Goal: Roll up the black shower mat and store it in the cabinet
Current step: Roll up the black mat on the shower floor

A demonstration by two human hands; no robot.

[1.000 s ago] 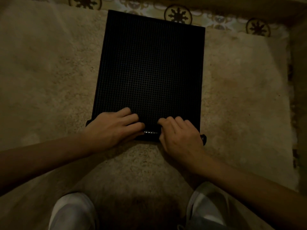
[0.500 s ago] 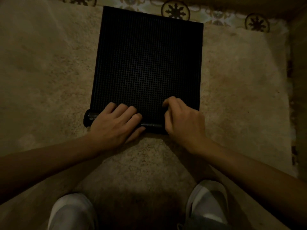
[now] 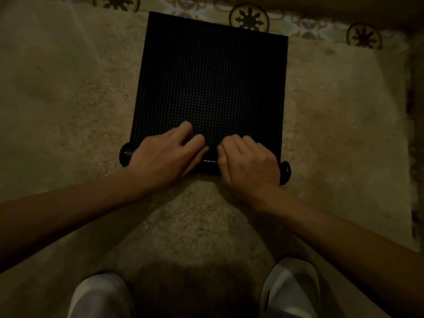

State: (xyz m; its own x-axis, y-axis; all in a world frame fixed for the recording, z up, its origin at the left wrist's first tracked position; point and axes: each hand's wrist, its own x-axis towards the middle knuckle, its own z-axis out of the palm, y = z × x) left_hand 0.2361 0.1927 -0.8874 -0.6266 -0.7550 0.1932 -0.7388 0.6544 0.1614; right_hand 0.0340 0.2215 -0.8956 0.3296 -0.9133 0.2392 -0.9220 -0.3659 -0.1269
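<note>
Since a second ago the rolled near edge of the black grid-textured rubber shower mat is growing thicker and creeping further up the flat part, and both hands are riding forward with it.

The shaggy beige rug is filling most of the view, with a strip of patterned floor tiles bearing dark round medallions showing at 12 o'clock beyond it. The mat is lying on the rug at the centre, its far edge reaching toward the tiles and its near edge coiled into a tight black roll whose two ends are poking out at 9 and 3 o'clock of the hands. The left hand is pressing down on the roll's left half, its grip narrow, fingers curled over the coil and onto the flat mat. The right hand is pressing on the right half, fingers bent tightly over the coil. The two hands are nearly touching at the middle. Two white shoes are standing on the rug at 6 o'clock.
</note>
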